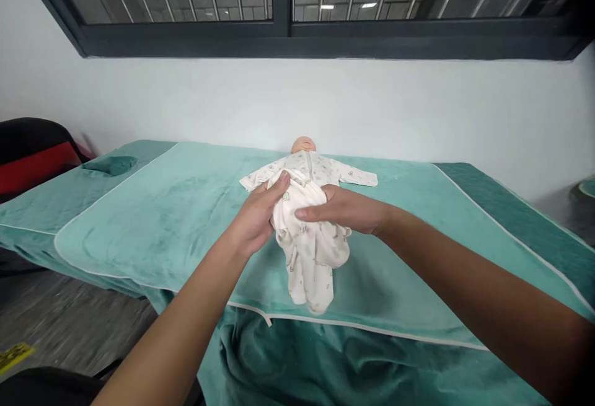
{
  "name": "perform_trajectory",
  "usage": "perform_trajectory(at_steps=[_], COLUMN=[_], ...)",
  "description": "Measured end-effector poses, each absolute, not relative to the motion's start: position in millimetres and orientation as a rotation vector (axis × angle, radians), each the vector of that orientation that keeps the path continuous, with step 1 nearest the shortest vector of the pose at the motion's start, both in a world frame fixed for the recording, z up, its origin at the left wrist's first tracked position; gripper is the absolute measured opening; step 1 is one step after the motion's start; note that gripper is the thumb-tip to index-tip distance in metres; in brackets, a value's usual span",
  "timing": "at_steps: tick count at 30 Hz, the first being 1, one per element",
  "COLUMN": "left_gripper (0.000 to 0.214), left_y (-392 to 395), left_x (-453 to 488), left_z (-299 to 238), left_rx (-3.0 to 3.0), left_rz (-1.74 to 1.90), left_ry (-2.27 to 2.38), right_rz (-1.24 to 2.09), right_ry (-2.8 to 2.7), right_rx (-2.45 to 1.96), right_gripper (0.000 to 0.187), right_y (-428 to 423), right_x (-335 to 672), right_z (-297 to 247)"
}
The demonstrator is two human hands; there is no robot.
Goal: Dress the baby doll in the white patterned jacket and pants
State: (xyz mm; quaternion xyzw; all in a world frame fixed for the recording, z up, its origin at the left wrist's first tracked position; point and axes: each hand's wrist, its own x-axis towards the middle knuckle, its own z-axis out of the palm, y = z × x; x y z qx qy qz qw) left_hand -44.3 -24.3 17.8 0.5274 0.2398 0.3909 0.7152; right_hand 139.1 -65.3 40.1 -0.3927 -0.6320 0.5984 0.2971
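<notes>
White patterned baby pants (311, 254) hang bunched between my two hands, with the legs dangling toward the near edge of the bed. My left hand (256, 214) grips the upper left side of the cloth, thumb on top. On the right side, my right hand (356, 209) holds the cloth with its thumb across the front; its other fingers are hidden. Just beyond lies a baby doll (304, 144) wearing a white patterned top (320, 167), its sleeves spread to both sides. The doll's lower part is hidden behind the pants and my hands.
A teal cover (153, 220) with pale piping spreads over the bed, which stands against a white wall (195, 99). At the left is a face hole (110, 165). A black and red chair (37, 158) stands beside it. A dark-framed window (279, 37) is above.
</notes>
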Motion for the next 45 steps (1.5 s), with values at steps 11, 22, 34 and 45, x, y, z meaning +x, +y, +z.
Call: perform_trajectory(at_steps=[11, 22, 34, 45], left_gripper=[0.037, 0.049, 0.017, 0.013], left_y=[-26, -35, -41, -59], left_x=[-40, -48, -27, -11], left_z=[-12, -43, -63, -42], left_rx=[0.999, 1.032, 1.801, 2.285], left_rz=[0.798, 0.444, 0.468, 0.144], left_ry=[0.458, 0.496, 1.0, 1.143], right_rz=[1.564, 1.493, 1.091, 0.783], right_ry=[-1.172, -0.992, -0.922, -1.203], right_rx=[-0.966, -0.874, -1.404, -1.682], right_gripper=[0.05, 0.05, 0.043, 0.028], right_y=[-64, -77, -125, -123], right_x=[140, 146, 148, 139], right_z=[7, -11, -126, -141])
